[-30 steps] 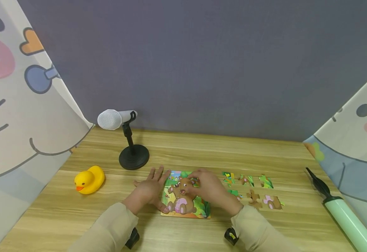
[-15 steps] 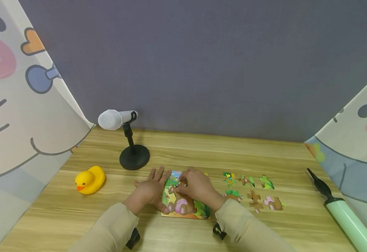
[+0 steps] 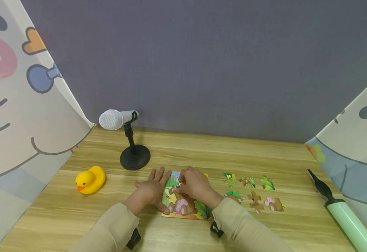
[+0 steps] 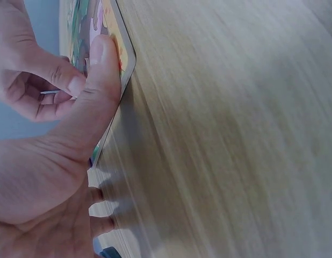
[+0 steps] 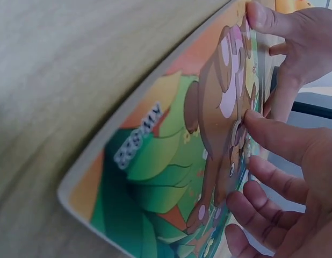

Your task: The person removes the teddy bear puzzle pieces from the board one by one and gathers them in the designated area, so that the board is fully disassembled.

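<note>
A jigsaw board [image 3: 205,210] with a brown bear picture lies flat on the wooden table. My left hand [image 3: 148,191] spreads its fingers at the board's left side, and in the left wrist view its thumb [image 4: 104,67] lies over the board's edge. Over the bear's head, my right hand [image 3: 196,184] has thumb and fingers brought together. Between them the left wrist view shows the thin pale edge of a puzzle piece [image 4: 49,92]; the rest of it is hidden by the fingers. The right wrist view shows this hand's fingertips [image 5: 253,117] close over the bear.
Right of the board lie several loose puzzle pieces, among them a green one [image 3: 268,183] and a brown-and-pink one [image 3: 274,204]. A yellow rubber duck [image 3: 90,180] and a microphone on a stand [image 3: 134,156] are on the left. A green hand pump [image 3: 348,218] lies far right.
My right hand has moved left across the board, from its upper right part to the bear's head, uncovering loose pieces beside the board. The left hand has stayed at the board's left side.
</note>
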